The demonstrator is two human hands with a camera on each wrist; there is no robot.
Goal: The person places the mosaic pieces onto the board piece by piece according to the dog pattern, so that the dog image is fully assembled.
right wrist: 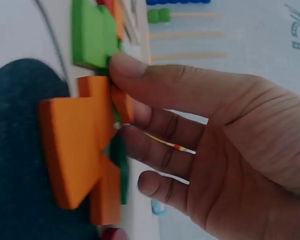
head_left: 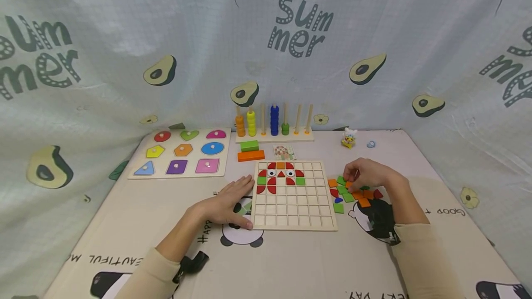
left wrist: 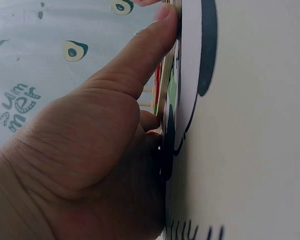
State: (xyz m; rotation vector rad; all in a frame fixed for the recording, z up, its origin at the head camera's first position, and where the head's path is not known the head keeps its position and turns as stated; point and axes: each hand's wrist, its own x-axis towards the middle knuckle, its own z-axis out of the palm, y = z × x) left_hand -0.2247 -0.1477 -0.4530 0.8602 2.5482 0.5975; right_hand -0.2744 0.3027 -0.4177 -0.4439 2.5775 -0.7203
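A wooden grid board (head_left: 291,204) lies flat, with red, orange, green and eye-marked pieces set in its upper left cells. My left hand (head_left: 227,201) rests at its left edge, fingers extended and thumb near the lower corner; in the left wrist view the thumb (left wrist: 145,50) touches the board's side. To the right of the board, my right hand (head_left: 367,173) is over a loose pile of pieces. Its thumb and fingers pinch an orange piece (right wrist: 122,105) there. Green squares (head_left: 348,197) and orange squares (head_left: 364,202) lie around the fingertips.
At the back left lies a shape puzzle board (head_left: 193,160) with knobbed pieces. A peg counting stand (head_left: 274,138) stands behind a green block (head_left: 249,146), an orange block (head_left: 251,156) and a picture card (head_left: 284,152). A small figurine (head_left: 348,138) stands at back right.
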